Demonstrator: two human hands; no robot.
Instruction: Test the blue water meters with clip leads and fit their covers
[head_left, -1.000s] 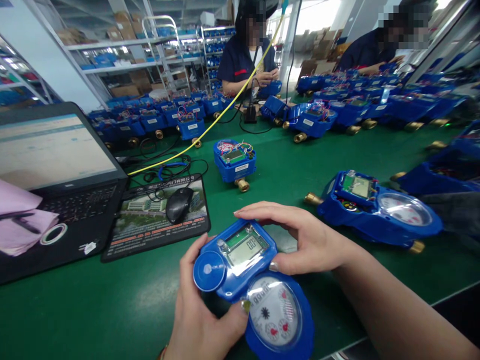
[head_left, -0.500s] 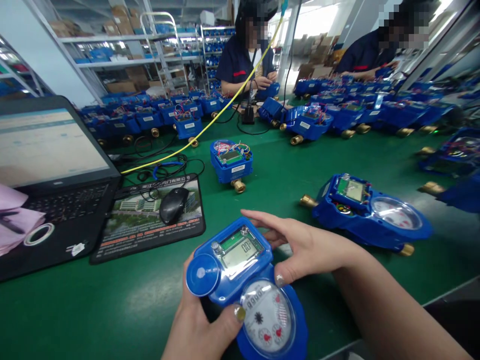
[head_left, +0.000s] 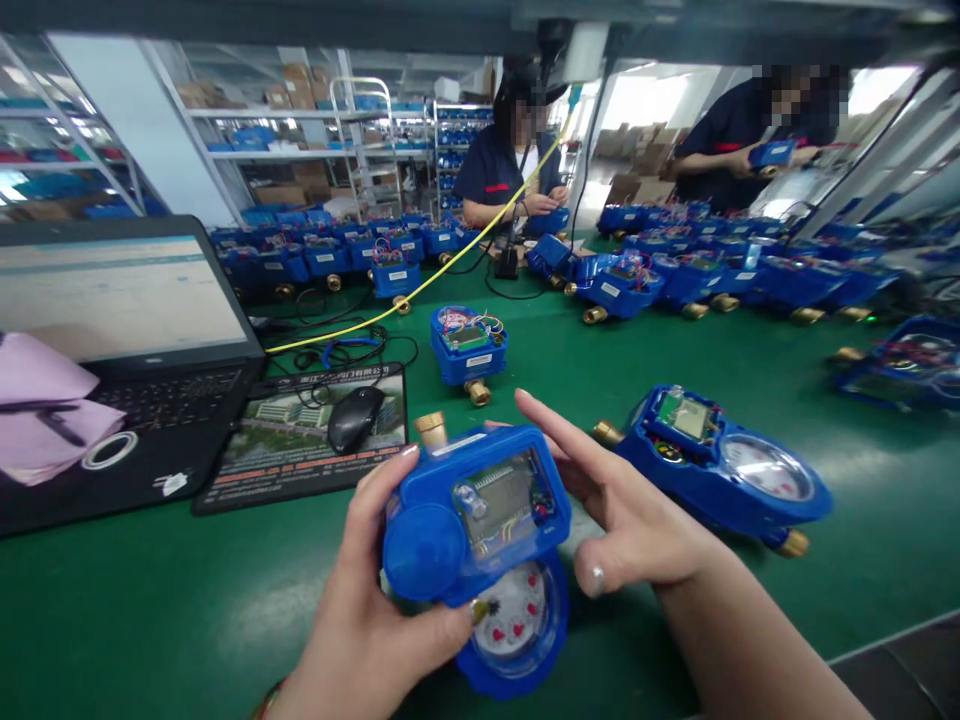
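Note:
My left hand (head_left: 367,620) grips a blue water meter (head_left: 480,545) from its left side, tilted up off the green table (head_left: 187,600). The meter has a clear cover over a circuit board, a round dial below with red pointers, and a brass fitting on top. My right hand (head_left: 622,510) rests against the meter's right side with the forefinger stretched out and the thumb near the dial. A second blue meter (head_left: 720,470) with an uncovered board lies just right of that hand.
An open laptop (head_left: 120,340) with pink papers stands at the left, beside a mouse (head_left: 356,418) on a mousepad. A small open meter (head_left: 469,345) sits ahead. Rows of blue meters line the far table, where two people work. A yellow cable (head_left: 420,290) crosses the table.
The meter has been lifted and tipped toward me, so its brass fitting now shows on top. My right hand's fingers have come off the top and opened out beside it.

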